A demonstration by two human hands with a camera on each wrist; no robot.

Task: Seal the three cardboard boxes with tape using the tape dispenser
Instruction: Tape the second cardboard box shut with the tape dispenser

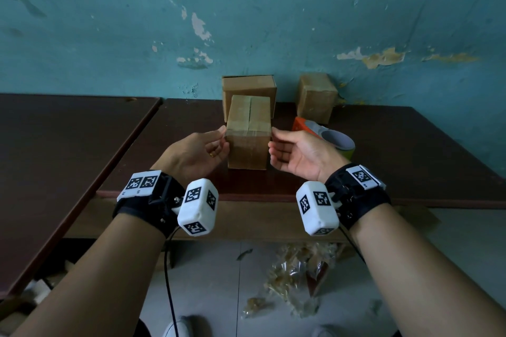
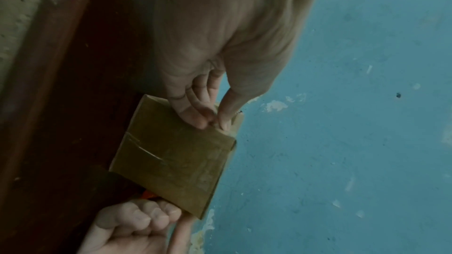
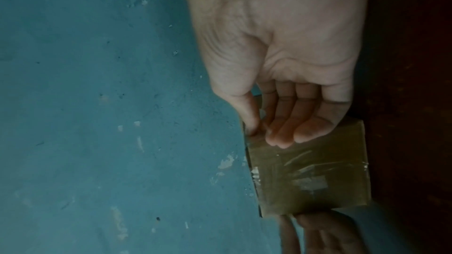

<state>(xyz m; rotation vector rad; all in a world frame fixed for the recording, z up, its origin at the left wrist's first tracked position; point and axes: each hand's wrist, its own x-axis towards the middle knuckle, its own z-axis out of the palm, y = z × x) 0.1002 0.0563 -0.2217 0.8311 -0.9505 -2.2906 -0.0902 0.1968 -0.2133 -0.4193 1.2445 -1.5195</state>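
A small cardboard box (image 1: pixel 247 145) (image 2: pixel 171 157) (image 3: pixel 305 177) stands upright on the dark table (image 1: pixel 383 150), with clear tape across its top seam and down its sides. My left hand (image 1: pixel 216 142) (image 2: pixel 210 121) is at its left side, thumb and fingertips touching the upper edge. At its right side my right hand (image 1: pixel 275 145) (image 3: pixel 269 134) has its thumb at the top edge and its fingers loosely curled. Neither hand wraps the box. The orange tape dispenser (image 1: pixel 304 126) with its roll lies just right of the box, behind my right hand.
A larger cardboard box (image 1: pixel 249 86) stands right behind the small one, and a third box (image 1: pixel 316 97) sits at the back right against the teal wall. A second table (image 1: pixel 54 150) adjoins on the left. Crumpled plastic litter (image 1: pixel 295 276) lies on the floor below.
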